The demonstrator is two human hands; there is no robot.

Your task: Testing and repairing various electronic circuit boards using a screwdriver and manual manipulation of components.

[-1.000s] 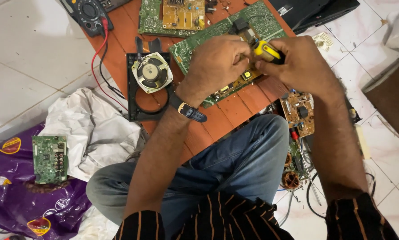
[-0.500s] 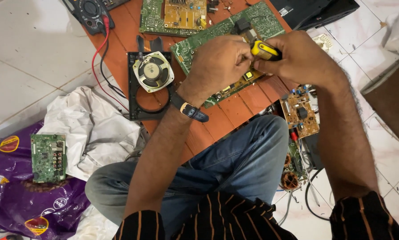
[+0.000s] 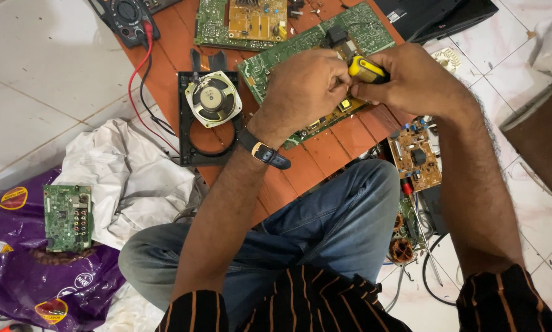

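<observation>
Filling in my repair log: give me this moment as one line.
left hand: on green circuit board | right hand: grips yellow-handled screwdriver | beside: speaker, multimeter | surface: orange board

Yellow-black screwdriver (image 3: 367, 69), green circuit board (image 3: 362, 27)

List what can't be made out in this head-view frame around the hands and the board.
- Tip of the yellow-handled tool: hidden behind the left hand and right hand.
- Middle of the green circuit board: covered by both hands.
- Multimeter: cut off by the top edge.
- Parts on the small brown board: too small to tell.
</observation>
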